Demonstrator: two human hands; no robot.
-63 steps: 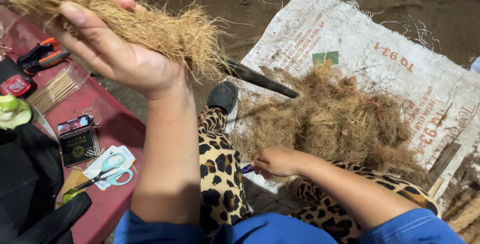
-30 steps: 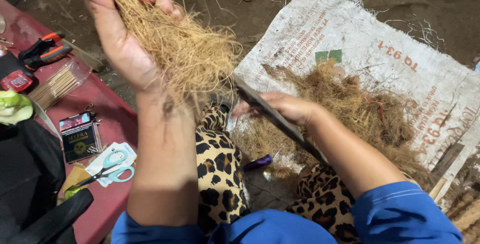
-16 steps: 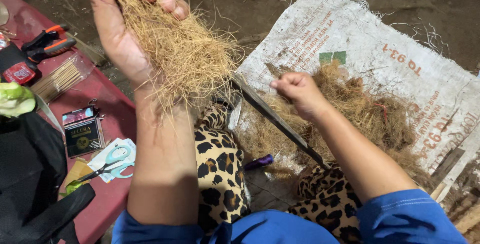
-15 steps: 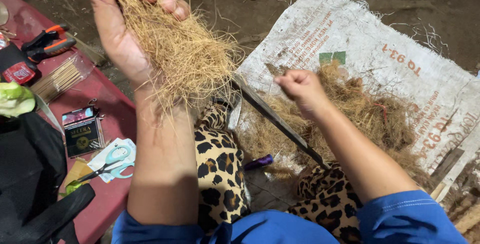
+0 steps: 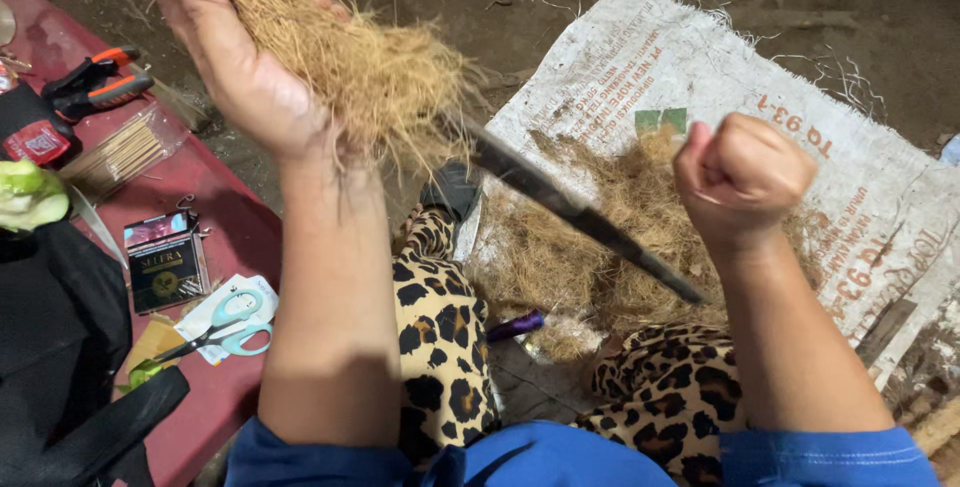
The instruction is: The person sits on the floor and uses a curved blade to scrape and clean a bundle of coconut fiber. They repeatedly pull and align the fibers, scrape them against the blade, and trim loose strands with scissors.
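My left hand (image 5: 235, 67) is raised at the upper left, gripping a thick bundle of tan coconut-like fibre (image 5: 370, 67) whose frayed end hangs down to the right. My right hand (image 5: 740, 172) is a closed fist held up at the right; nothing shows in it. Between the two hands a long dark blade (image 5: 580, 212) slants from under the bundle down to the right. Neither hand touches it. Below it a loose pile of fibre (image 5: 600, 247) lies on a white woven sack (image 5: 800, 77) on the dirt floor. My legs in leopard-print trousers (image 5: 440, 347) are underneath.
A red table (image 5: 235, 227) at the left carries scissors (image 5: 225, 322), orange-handled pliers (image 5: 95, 82), a pack of thin sticks (image 5: 120, 152), a small dark box (image 5: 165, 262) and a black bag (image 5: 50, 347). A purple-handled object (image 5: 515, 325) lies by my knee.
My right hand has lifted off the fibre pile near the blade and closed into a fist higher up. My left hand still holds the bundle up.
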